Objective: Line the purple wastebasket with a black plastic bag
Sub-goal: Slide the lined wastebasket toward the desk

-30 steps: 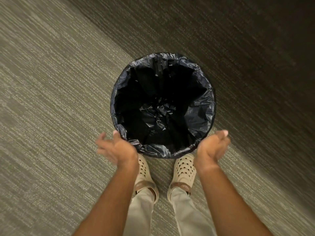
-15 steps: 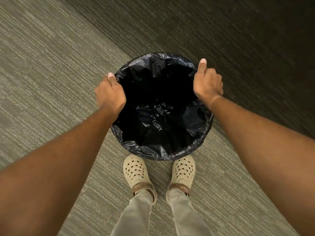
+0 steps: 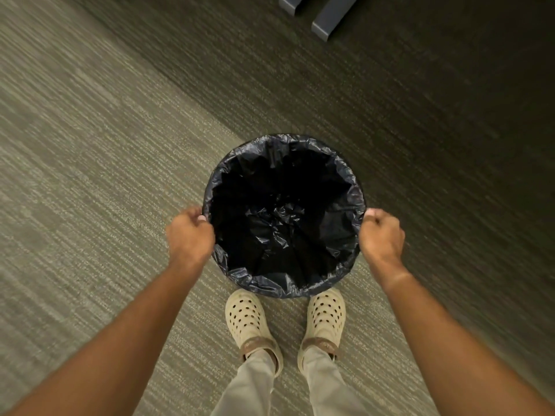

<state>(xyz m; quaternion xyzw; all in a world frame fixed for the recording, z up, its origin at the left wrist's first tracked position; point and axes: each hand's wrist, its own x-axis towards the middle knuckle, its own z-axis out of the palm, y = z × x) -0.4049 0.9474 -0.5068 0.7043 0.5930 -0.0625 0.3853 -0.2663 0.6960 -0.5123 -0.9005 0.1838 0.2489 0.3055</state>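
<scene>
A round wastebasket stands on the carpet, seen from straight above. Its purple wall is hidden by the black plastic bag (image 3: 283,223), which fills the inside and is folded out over the whole rim (image 3: 279,288). My left hand (image 3: 189,235) sits at the left side of the rim with fingers curled on the bag's folded edge. My right hand (image 3: 381,235) is at the right side, fingers curled the same way against the bag's edge.
My two feet in cream perforated clogs (image 3: 247,321) stand just behind the basket. Grey furniture legs (image 3: 327,19) show at the top. Striped carpet (image 3: 90,175) spreads all around, darker to the right.
Both hands went from the near side of the rim to its far sides, then came back to the left and right middle. The view has pulled back, showing furniture legs.
</scene>
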